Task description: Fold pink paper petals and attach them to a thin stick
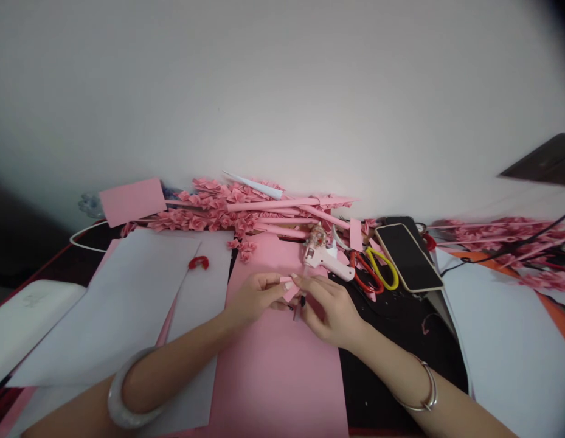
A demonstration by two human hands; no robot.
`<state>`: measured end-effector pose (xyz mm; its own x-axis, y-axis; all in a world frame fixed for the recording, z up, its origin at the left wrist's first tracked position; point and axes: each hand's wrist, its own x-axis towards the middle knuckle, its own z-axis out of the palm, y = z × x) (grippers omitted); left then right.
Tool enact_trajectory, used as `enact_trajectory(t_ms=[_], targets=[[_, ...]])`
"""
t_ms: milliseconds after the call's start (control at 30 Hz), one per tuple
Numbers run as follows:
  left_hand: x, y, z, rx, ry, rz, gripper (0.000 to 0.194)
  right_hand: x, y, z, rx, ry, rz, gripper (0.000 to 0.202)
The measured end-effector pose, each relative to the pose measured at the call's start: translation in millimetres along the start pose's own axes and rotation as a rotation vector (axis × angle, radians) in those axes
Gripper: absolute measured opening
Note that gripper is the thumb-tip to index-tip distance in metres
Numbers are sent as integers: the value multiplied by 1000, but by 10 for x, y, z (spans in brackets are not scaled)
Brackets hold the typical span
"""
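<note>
**Pink paper piece pinched and folded between both hands**

Pink paper is the material in hand: a small pink paper piece [289, 288] sits pinched between the fingertips of the left hand [255, 298] and the right hand [330, 307], both closed on it, just above a large pink paper sheet [275, 365] lying on the worktop [396, 316]. A thin dark stick [297, 311] hangs under the right hand's fingers. This looks like the folding or shaping step of a small paper flower; the next move would call for a fine fingertip crease, or glue.

A pale pink glue gun [325, 258] lies just beyond the hands, red and yellow-handled scissors [376, 271] and a dark-screened phone [407, 255] beside it. Finished pink paper blossoms [209, 210] and rolled pink stems [277, 205] pile up behind. White sheets [122, 298] lie left. Nothing blocks the hands.
</note>
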<state>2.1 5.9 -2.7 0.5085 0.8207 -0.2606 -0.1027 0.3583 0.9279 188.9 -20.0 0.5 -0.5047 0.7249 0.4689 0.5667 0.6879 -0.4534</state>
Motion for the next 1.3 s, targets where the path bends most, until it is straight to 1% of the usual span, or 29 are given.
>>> enact_trajectory(t_ms=[100,200,233,300,400,467,533,700,867,1000,1133,1200,1300], targets=[[-9,8,8,46,-10,0,27,-3,-14,-17,109,42,75,37],[-26,7,23,106,-52,21,27,4,-29,-28,198,95,216,20],[-33,5,30,119,-77,31,26,8,-30,-26,217,93,259,15],[-45,1,44,142,-130,44,24,17,-19,-12,260,48,305,15],[-60,-2,57,163,-186,52,20,28,9,17,313,-71,289,23],[-65,-2,57,175,-207,53,18,33,22,30,322,-119,262,25],[-67,-2,50,185,-216,46,17,36,24,35,324,-132,248,26],[-60,-13,38,207,-197,22,20,39,-4,36,329,-147,241,26],[-55,-7,44,192,-216,16,20,35,-20,41,289,-136,236,26],[-52,8,40,159,-253,20,18,31,-15,46,248,-101,236,29],[-48,14,35,135,-289,41,17,20,-9,45,262,-65,251,29],[-43,16,37,113,-281,32,17,16,-7,41,262,-37,263,30],[-28,21,37,82,-216,18,19,20,4,35,256,19,288,30]])
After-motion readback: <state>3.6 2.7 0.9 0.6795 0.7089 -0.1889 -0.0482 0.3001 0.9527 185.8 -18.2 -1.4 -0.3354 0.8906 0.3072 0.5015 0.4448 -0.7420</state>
